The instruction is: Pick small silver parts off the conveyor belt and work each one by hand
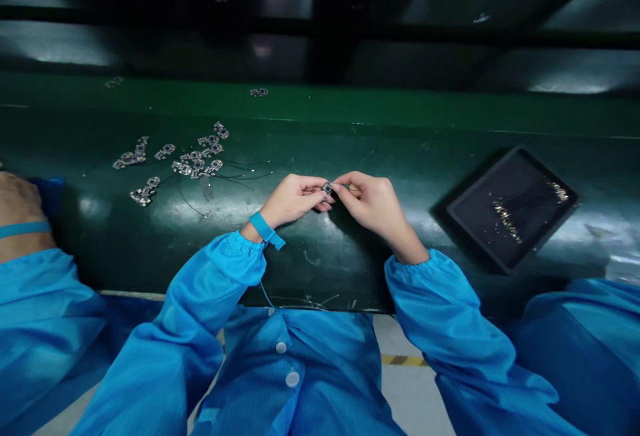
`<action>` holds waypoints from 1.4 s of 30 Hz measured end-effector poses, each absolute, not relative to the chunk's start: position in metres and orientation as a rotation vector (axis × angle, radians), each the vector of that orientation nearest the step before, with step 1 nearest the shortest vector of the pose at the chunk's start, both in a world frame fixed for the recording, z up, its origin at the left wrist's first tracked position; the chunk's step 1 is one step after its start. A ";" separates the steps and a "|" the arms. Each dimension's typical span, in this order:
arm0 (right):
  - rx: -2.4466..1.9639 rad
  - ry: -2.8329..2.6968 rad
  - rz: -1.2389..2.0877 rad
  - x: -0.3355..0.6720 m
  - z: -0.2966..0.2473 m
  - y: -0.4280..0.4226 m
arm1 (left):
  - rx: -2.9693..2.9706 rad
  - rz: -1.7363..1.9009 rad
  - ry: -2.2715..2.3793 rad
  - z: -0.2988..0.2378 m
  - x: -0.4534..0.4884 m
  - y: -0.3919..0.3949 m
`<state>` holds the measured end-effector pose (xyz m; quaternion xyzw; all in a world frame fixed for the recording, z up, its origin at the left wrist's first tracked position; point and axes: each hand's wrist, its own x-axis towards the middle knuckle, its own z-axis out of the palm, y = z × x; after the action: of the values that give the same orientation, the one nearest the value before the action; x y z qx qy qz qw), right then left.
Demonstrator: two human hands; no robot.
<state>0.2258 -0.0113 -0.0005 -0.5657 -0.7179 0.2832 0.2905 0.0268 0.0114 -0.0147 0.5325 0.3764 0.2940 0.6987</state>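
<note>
Partly hidden between left hand (303,197) and right hand (370,201): a small circuit board (327,188). Too tiny to tell: gold-coloured bits (506,221) in the black tray (475,213). Cropped at the edges: a co-worker's arm (37,303), left; blue clothing (595,336), right. Blurred up top: dark shapes (345,16).

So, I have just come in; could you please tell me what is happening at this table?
A person in a blue coat holds a small circuit board in the left hand, above the green table. The fingertips of the right hand are right beside it; whether they grip anything is too small to tell. More boards lie loosely grouped to the left, and a dark tray with small gold-coloured bits sits to the right.
</note>
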 end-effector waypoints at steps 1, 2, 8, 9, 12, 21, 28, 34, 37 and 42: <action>-1.516 -1.908 0.760 0.226 -0.001 -0.011 | 1.197 0.652 0.842 -0.015 0.027 0.011; -1.523 -1.900 0.759 0.226 -0.001 -0.011 | 1.202 0.653 0.849 -0.015 0.027 0.011; -1.537 -1.883 0.762 0.225 -0.001 -0.011 | 1.162 0.678 0.891 -0.018 0.029 0.010; -1.542 -1.880 0.766 0.225 -0.001 -0.011 | 1.157 0.680 0.894 -0.018 0.030 0.011; -1.549 -1.866 0.779 0.224 -0.001 -0.011 | 1.152 0.680 0.892 -0.019 0.030 0.011; -1.540 -1.859 0.766 0.224 -0.002 -0.012 | 1.118 0.690 0.900 -0.020 0.030 0.010; -1.535 -1.858 0.745 0.224 -0.001 -0.012 | 1.157 0.681 0.877 -0.023 0.029 0.011; -1.538 -1.881 0.725 0.224 0.000 -0.014 | 1.199 0.685 0.872 -0.024 0.028 0.011; -1.528 -1.897 0.714 0.225 0.001 -0.015 | 1.227 0.684 0.892 -0.025 0.028 0.009; -1.527 -1.894 0.729 0.224 0.001 -0.016 | 1.155 0.684 0.873 -0.030 0.030 0.009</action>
<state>0.2244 -0.0163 0.0015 -0.5743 -0.7122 0.2741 0.2963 0.0296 0.0086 -0.0301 0.5178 0.3913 0.3067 0.6962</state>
